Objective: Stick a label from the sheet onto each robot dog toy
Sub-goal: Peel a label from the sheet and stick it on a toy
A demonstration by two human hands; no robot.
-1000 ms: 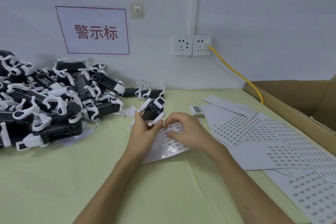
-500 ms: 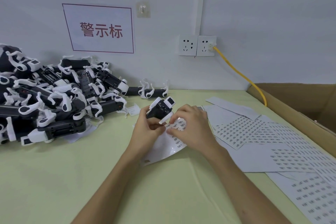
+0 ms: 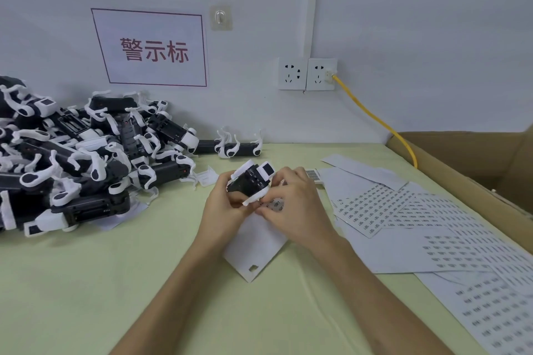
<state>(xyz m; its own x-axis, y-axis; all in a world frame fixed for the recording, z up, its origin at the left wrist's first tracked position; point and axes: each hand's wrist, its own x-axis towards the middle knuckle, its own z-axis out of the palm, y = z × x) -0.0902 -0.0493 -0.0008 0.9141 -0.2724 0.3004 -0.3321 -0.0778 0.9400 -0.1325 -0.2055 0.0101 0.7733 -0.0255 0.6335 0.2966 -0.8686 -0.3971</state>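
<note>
Black-and-white robot dog toy (image 3: 251, 181) held in left hand's grip (image 3: 227, 204); right hand (image 3: 291, 204) pinches toward it, label hidden, could land crooked.

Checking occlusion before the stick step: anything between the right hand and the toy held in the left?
Nothing visible. The left hand grips the robot dog toy, and the right hand already touches its lower edge, above the label sheet. No label can be made out at the fingertips.

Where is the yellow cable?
In the head view, the yellow cable is on the right, running from the right wall socket down behind the cardboard box.
</note>
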